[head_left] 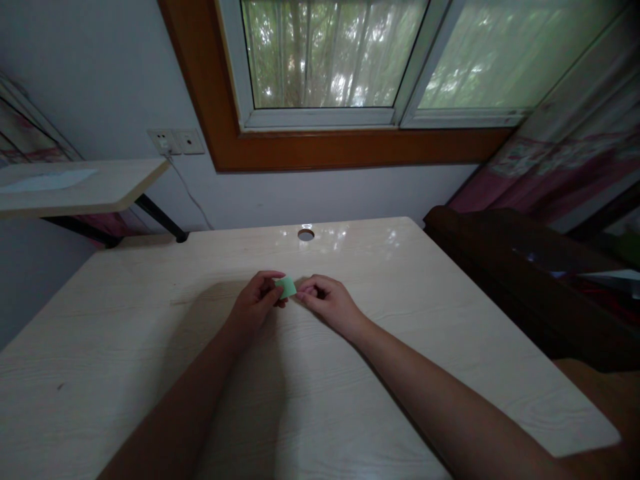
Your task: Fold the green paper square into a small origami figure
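A small light-green piece of paper (287,287), roughly square, is held just above the light wood-grain desk (320,393). My left hand (256,297) is closed on its left side, with the thumb in front and the index finger along the top edge. My right hand (330,300) has its thumb and fingers pinched together at the paper's right corner. The paper looks thin and mostly flat; its back is hidden, and it is too small to make out any print.
A round cable hole (306,235) lies near the desk's back edge. At left, a raised shelf (125,183) on black legs carries a pale sheet. A white cable (193,197) hangs from the wall socket (165,141). Dark wooden furniture (480,267) stands along the right side.
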The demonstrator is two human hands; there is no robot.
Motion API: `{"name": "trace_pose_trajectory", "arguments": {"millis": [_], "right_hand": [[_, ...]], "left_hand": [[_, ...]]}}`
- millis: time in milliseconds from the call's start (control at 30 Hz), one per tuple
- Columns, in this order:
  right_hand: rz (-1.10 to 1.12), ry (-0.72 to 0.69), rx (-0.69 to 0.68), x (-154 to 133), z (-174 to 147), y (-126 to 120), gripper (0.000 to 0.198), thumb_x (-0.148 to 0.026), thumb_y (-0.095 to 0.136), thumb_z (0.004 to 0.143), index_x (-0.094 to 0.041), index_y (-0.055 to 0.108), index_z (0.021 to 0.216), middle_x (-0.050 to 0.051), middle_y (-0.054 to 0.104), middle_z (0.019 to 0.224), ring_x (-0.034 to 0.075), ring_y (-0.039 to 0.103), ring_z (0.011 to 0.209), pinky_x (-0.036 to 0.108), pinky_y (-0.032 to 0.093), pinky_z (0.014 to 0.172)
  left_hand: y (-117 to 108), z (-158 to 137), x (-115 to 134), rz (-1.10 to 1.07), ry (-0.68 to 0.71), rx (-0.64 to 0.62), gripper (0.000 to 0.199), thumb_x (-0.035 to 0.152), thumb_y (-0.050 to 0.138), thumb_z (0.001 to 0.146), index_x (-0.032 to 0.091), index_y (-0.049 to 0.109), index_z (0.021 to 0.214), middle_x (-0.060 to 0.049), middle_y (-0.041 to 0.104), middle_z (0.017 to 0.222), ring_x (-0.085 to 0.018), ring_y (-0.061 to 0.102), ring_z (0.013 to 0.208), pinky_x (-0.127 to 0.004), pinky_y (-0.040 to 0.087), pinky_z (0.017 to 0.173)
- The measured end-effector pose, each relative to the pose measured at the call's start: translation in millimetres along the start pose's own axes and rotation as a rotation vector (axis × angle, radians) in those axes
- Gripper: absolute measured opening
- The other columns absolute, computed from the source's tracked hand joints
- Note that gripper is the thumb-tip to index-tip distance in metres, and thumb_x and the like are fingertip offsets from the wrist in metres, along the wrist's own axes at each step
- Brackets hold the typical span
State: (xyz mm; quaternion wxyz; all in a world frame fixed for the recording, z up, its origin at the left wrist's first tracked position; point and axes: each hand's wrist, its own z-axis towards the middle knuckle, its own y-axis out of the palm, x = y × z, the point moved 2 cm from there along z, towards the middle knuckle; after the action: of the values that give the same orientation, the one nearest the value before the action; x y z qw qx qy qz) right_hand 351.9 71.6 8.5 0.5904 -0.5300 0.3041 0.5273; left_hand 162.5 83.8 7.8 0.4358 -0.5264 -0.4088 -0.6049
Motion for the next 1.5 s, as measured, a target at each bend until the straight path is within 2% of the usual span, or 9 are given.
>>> {"name": "trace_pose_trajectory", "arguments": {"millis": [233, 400, 533, 700, 833, 1133, 1300, 1433, 1500], "right_hand": [[0.051, 0.014, 0.011, 0, 0, 0, 0.014, -0.030, 0.064, 0.084, -0.018, 0.065, 0.092, -0.002, 0.058, 0.071, 0.011, 0.052, 0.063, 0.022, 0.042, 0.060], [0.130, 0.026, -0.034, -1, -1, 3, 0.023, -0.027, 0.063, 0.083, -0.020, 0.058, 0.105, 0.002, 0.065, 0.090, 0.008, 0.056, 0.057, 0.021, 0.044, 0.054], [0.109, -0.009, -0.048, -2, -2, 3, 0.021, -0.026, 0.062, 0.085, -0.021, 0.062, 0.105, 0.000, 0.062, 0.078, 0.010, 0.057, 0.057, 0.022, 0.046, 0.056], [0.035, -0.090, -0.077, -7, -1, 1, 0.014, -0.026, 0.060, 0.087, -0.021, 0.069, 0.098, 0.002, 0.060, 0.084, 0.010, 0.057, 0.062, 0.023, 0.044, 0.057], [0.057, -0.075, -0.076, -7, 0, -1, 0.014, -0.027, 0.061, 0.087, -0.021, 0.069, 0.098, 0.000, 0.057, 0.078, 0.010, 0.057, 0.061, 0.023, 0.043, 0.057], [0.136, -0.039, -0.043, 1, 0, 0, 0.013, -0.028, 0.063, 0.086, -0.020, 0.068, 0.096, 0.000, 0.059, 0.082, 0.010, 0.058, 0.061, 0.024, 0.045, 0.059], [0.176, 0.021, -0.038, 6, 0, 1, 0.020, -0.028, 0.064, 0.085, -0.020, 0.065, 0.104, -0.002, 0.058, 0.067, 0.011, 0.055, 0.058, 0.023, 0.044, 0.057], [0.259, 0.006, -0.044, 3, 1, 2, 0.029, -0.023, 0.064, 0.083, -0.023, 0.062, 0.111, 0.001, 0.063, 0.088, 0.009, 0.056, 0.060, 0.023, 0.045, 0.057], [0.286, 0.005, -0.041, 2, 1, 2, 0.035, -0.022, 0.064, 0.082, -0.025, 0.059, 0.116, 0.001, 0.062, 0.091, 0.008, 0.055, 0.059, 0.023, 0.046, 0.056]], "left_hand": [[1, 0, -4, 0.013, -0.003, -0.033, 0.027, 0.030, 0.064, 0.084, 0.019, 0.058, 0.108, 0.004, 0.053, 0.074, -0.011, 0.060, 0.067, -0.027, 0.054, 0.069], [2, 0, -4, 0.022, 0.006, -0.048, 0.029, 0.031, 0.065, 0.083, 0.019, 0.059, 0.109, 0.003, 0.054, 0.075, -0.012, 0.060, 0.068, -0.027, 0.053, 0.068], [3, 0, -3, 0.051, 0.004, -0.058, 0.029, 0.030, 0.065, 0.083, 0.018, 0.058, 0.109, 0.003, 0.056, 0.074, -0.011, 0.060, 0.067, -0.026, 0.052, 0.067], [1, 0, -5, 0.051, 0.007, -0.060, 0.030, 0.030, 0.065, 0.083, 0.019, 0.058, 0.110, 0.003, 0.056, 0.075, -0.012, 0.061, 0.069, -0.027, 0.052, 0.069], [1, 0, -6, 0.052, 0.018, -0.070, 0.031, 0.031, 0.065, 0.083, 0.018, 0.058, 0.110, 0.003, 0.056, 0.075, -0.012, 0.060, 0.068, -0.027, 0.051, 0.067], [2, 0, -1, 0.067, 0.039, -0.064, 0.027, 0.032, 0.062, 0.087, 0.018, 0.059, 0.110, 0.000, 0.059, 0.082, -0.012, 0.061, 0.068, -0.026, 0.050, 0.066], [1, 0, -2, 0.086, 0.058, -0.052, 0.029, 0.030, 0.067, 0.083, 0.019, 0.059, 0.108, 0.003, 0.057, 0.075, -0.011, 0.060, 0.067, -0.025, 0.050, 0.066], [0, 0, -4, 0.102, 0.040, -0.055, 0.032, 0.028, 0.070, 0.080, 0.020, 0.059, 0.110, 0.002, 0.059, 0.077, -0.012, 0.059, 0.068, -0.025, 0.050, 0.067], [0, 1, -4, 0.122, 0.046, -0.058, 0.034, 0.027, 0.071, 0.080, 0.020, 0.059, 0.110, 0.002, 0.058, 0.076, -0.012, 0.058, 0.068, -0.025, 0.049, 0.066]]}}
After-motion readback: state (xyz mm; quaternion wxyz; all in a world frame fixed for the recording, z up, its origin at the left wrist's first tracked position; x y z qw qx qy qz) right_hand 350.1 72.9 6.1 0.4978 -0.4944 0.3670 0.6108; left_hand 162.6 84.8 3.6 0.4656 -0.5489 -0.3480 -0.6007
